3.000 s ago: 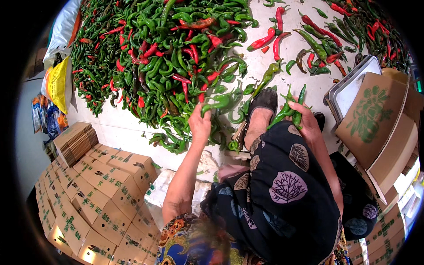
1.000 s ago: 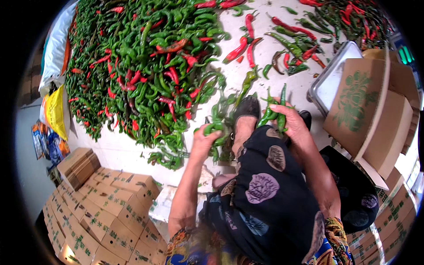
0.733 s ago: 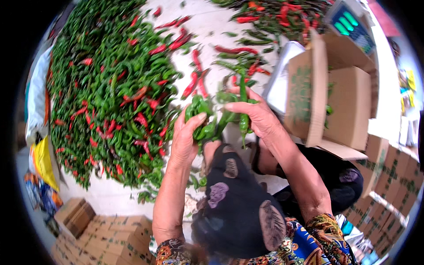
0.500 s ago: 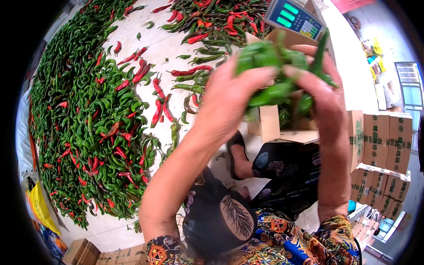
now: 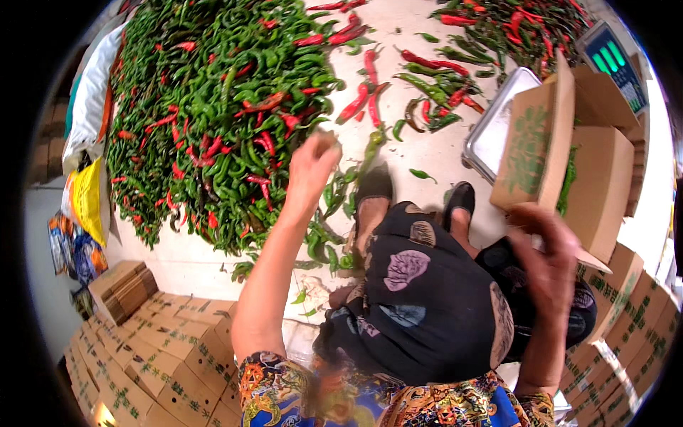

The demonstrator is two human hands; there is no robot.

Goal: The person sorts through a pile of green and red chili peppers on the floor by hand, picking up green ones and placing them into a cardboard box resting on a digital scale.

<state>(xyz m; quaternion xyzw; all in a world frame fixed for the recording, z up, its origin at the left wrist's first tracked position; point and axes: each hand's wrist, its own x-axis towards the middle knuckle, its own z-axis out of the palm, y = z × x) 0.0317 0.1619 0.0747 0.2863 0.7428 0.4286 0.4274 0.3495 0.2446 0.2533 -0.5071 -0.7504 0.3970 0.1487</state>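
Note:
My left hand (image 5: 313, 167), blurred and with its fingertips smeared, hovers at the right edge of a broad heap of green and red chili peppers (image 5: 213, 121). Whether it grips anything cannot be made out. On the other side, my right hand (image 5: 548, 252) is raised beside an opened cardboard box (image 5: 523, 146), its fingers curved and apart, with nothing visible between them. A few green peppers (image 5: 568, 181) show inside the box past its raised flap; the rest of its inside is hidden.
The box stands by a metal scale pan (image 5: 491, 124), with a lit scale display (image 5: 615, 60) behind. Loose red and green peppers (image 5: 434, 85) lie on the pale floor between two heaps. Stacked cartons (image 5: 163, 356) fill the lower left; more cartons (image 5: 633, 327) stand lower right.
Both hands held a bunch of green peppers over the box; now they are apart without that bunch. My left hand has moved left to the heap, my right hand down beside the box. The view has turned left.

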